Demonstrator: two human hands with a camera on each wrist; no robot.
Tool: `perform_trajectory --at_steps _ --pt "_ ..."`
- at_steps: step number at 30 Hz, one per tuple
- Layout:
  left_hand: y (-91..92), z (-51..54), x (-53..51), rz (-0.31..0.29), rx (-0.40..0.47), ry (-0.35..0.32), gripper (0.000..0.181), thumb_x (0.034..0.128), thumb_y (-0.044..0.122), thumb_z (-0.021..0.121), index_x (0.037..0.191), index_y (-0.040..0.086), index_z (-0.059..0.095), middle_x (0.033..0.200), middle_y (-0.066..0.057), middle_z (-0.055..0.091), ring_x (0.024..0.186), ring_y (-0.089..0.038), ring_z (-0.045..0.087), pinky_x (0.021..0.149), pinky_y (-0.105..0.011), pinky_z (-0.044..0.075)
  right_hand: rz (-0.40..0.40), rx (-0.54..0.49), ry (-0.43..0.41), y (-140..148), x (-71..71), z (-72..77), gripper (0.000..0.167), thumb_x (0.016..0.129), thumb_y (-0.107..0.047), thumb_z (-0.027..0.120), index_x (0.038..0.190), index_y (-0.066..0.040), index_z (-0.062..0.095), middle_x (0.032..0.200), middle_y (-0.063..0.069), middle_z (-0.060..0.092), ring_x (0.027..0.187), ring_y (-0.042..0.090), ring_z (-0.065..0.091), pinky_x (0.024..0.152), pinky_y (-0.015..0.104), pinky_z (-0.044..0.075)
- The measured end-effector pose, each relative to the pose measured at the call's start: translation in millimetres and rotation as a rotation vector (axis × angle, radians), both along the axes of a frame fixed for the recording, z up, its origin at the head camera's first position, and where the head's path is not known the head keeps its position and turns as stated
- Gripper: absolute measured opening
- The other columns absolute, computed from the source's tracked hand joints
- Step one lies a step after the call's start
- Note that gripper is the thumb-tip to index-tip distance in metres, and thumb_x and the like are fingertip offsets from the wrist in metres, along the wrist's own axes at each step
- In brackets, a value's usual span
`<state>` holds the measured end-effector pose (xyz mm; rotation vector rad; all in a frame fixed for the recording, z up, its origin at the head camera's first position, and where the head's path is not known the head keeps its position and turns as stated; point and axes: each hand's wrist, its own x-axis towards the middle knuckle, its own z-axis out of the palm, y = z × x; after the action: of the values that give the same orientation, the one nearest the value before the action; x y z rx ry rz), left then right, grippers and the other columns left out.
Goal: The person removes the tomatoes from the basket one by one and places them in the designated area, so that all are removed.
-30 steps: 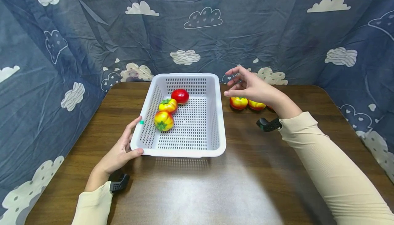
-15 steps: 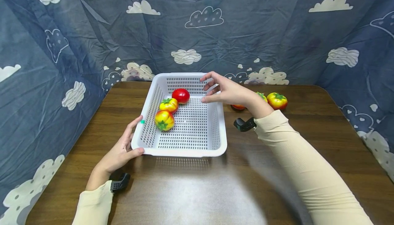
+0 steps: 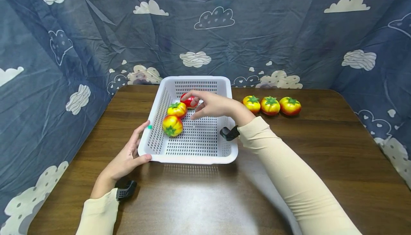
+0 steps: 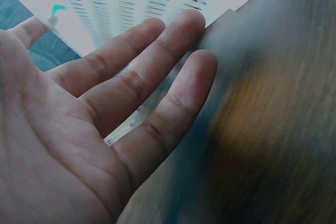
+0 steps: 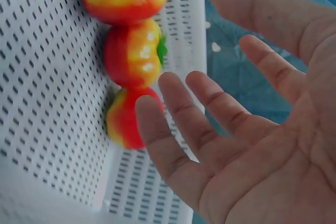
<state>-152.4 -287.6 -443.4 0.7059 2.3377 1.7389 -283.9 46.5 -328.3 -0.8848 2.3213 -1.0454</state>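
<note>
Starting at the left, I find the person's left hand (image 3: pixel 123 160) at the near left corner of a white perforated basket (image 3: pixel 192 159). Its fingers are apart and nearly straight, index fingertip at the left rim and thumb on the near rim. A green mark (image 3: pixel 150 127) sits just beside that fingertip. To the right of these fingers, inside the basket, I record a near yellow-red fruit (image 3: pixel 172 125), a middle yellow-red fruit (image 3: pixel 177 110) touching it, and a red fruit (image 3: pixel 188 104) beyond. The right hand (image 3: pixel 216 105) is over the basket, fingers apart and loosely bent. They overlap the red fruit in the head view; I cannot tell whether they touch it. Right of those fingers, well apart from them and outside the basket, I note a row of three yellow-red fruits (image 3: pixel 270 105) on the brown desk (image 3: pixel 321 149).
</note>
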Motion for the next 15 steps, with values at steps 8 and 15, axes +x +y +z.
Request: perform_trajectory --at_steps 8,15 --pt "-0.4 -0.1 -0.4 -0.001 0.006 -0.007 0.099 0.0996 0.006 0.07 0.173 0.027 0.008 0.16 -0.039 0.04 0.124 -0.01 0.067 0.098 -0.02 0.055 0.027 0.079 -0.018 -27.5 -2.8 -9.7 0.064 0.096 -0.01 0.078 0.156 -0.018 0.054 0.151 0.019 0.057 0.125 0.034 0.064 0.111 0.044 0.052" --pt "-0.1 -1.3 -1.4 -0.033 0.042 0.004 0.099 0.1002 0.005 0.07 0.173 0.023 0.006 0.158 -0.042 0.041 0.123 -0.013 0.068 0.096 -0.023 0.057 0.06 0.157 0.017 -42.3 -4.2 -21.6 0.068 0.098 -0.013 0.075 0.161 -0.025 0.051 0.161 0.011 0.052 0.14 0.031 0.054 0.12 0.046 0.044"
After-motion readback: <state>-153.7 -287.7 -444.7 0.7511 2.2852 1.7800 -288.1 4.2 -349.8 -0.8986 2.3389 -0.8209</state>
